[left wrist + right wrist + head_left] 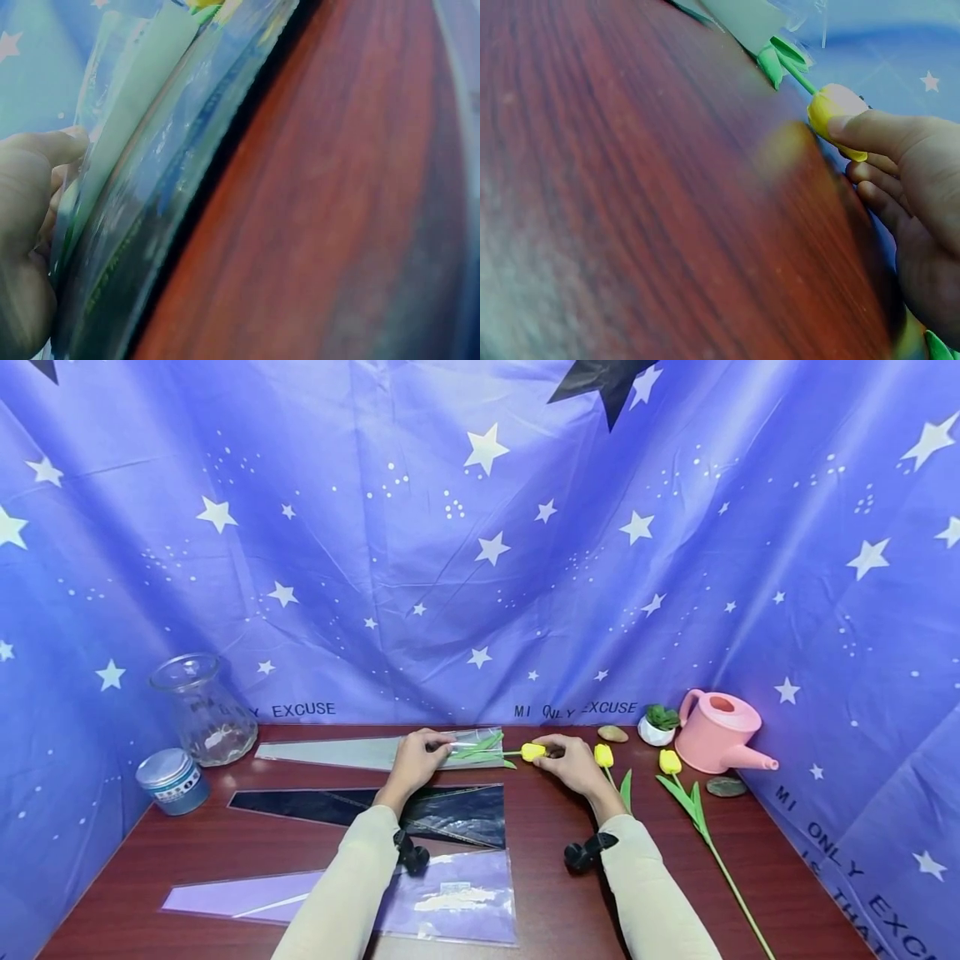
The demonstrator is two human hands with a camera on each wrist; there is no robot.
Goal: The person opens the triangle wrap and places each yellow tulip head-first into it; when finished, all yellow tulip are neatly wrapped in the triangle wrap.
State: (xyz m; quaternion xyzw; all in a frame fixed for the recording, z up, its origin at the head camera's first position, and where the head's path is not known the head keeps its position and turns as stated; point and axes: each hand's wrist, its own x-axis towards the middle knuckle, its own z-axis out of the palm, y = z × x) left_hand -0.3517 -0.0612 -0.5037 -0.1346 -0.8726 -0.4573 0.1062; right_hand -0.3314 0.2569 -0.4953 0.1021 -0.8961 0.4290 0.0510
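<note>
Blue-violet cloth (pixel 420 568) with white stars hangs in folds behind the dark red table (pixel 555 893); a black star (pixel 606 383) at its top is cut off by the frame edge. Between my hands lies a yellow tulip (pixel 533 752), its bloom pinched between the thumb and fingers of my right hand (pixel 570 767), with the thumb covering some petals. From those fingertips the stem runs leftward into the mouth of a grey sleeve (pixel 322 752), and green leaves show through the clear film, one tip poking out below the edge. Where the stem ends I can't make out, since my left hand (pixel 418 760) is over that stretch, pinching the sleeve, some of its fingers hidden. From my left wrist, the yellow at the top is cut off and reflections blur the film.

Nearer me lie a black sleeve (pixel 300 804) and a purple sleeve (pixel 457 922), both partly covered by my left arm. To my right, a second tulip (pixel 603 756) has its lower stem hidden behind my right arm, while a third tulip's (pixel 670 762) stem runs out of frame.
</note>
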